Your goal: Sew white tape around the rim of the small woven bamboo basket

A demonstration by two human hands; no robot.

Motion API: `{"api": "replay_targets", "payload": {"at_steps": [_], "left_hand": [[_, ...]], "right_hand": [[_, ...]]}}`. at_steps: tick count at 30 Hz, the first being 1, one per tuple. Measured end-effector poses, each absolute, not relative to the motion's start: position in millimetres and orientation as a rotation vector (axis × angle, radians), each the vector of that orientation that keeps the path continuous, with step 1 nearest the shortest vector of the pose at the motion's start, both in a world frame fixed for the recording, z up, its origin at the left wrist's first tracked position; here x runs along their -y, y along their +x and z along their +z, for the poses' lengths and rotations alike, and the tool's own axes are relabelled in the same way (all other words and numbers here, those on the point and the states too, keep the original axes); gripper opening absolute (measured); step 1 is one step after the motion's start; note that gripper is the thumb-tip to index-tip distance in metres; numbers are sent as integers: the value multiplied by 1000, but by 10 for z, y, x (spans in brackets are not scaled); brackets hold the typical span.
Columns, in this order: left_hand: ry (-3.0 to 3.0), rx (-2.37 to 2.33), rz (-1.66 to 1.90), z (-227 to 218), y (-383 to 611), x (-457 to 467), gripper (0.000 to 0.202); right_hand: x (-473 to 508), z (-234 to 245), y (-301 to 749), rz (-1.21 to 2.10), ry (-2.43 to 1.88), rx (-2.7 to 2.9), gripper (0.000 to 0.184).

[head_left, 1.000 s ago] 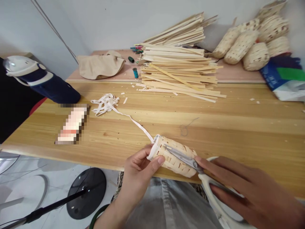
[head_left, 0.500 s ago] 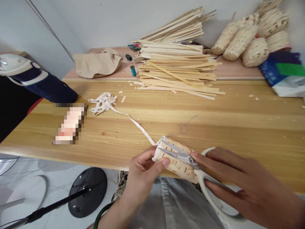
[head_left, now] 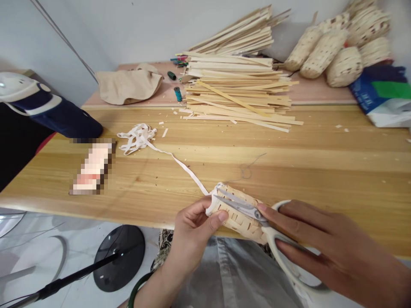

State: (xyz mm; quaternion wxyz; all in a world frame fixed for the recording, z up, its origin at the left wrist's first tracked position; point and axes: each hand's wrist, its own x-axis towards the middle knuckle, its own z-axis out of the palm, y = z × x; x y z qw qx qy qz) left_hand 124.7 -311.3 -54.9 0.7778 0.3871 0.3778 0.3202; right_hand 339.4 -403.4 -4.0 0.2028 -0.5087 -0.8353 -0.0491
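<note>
My left hand (head_left: 195, 229) grips a small woven bamboo-strip tube (head_left: 240, 222) near its white-edged end, thumb on top and fingers beneath. In my right hand (head_left: 324, 244) is a pair of white-handled scissors (head_left: 268, 231), fingers through the loops. Their blades, slightly apart, lie over the tube and point at its white rim. From that rim a white fabric tape (head_left: 184, 169) runs back to a loose tangle (head_left: 137, 139) on the table. A thin thread (head_left: 246, 171) curls on the wood just behind the tube.
Pale bamboo strips (head_left: 237, 98) lie stacked at the back, beside a teal thread spool (head_left: 178, 94) and a beige cloth (head_left: 128, 85). Finished-looking woven pieces (head_left: 324, 53) pile up at right. A dark blue bottle (head_left: 64, 113) and a blurred-out phone-like object (head_left: 91, 169) sit at left.
The scissor blades have closed slightly, the gap between them narrower near the tube's white rim. Both hands stay in nearly the same place; the view has shifted a little.
</note>
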Motion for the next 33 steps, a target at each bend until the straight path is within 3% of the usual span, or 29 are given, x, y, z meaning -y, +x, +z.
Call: {"api": "replay_targets", "payload": {"at_steps": [5,10,22,27,33], "left_hand": [[847,-801,685,-567,1241,3104,11],[859,-790,692,-553,1233,3087,9],[879,-771,723,-577,1234,3094,11],[878,-802,716,-537,1242,3084,10],[782,-939,781,-489,1242,3034,21]], "right_hand": [[4026,-25,3390,-122,-1442,2351,46],[4037,-23,3360,4,-1562,2264,37],[4048,-41,3394,-221,-1432,2380,40],[4050,-63,3413,-9,-1674,2259,38],[4184,-89,3642,-56,-1813,2130,36]]}}
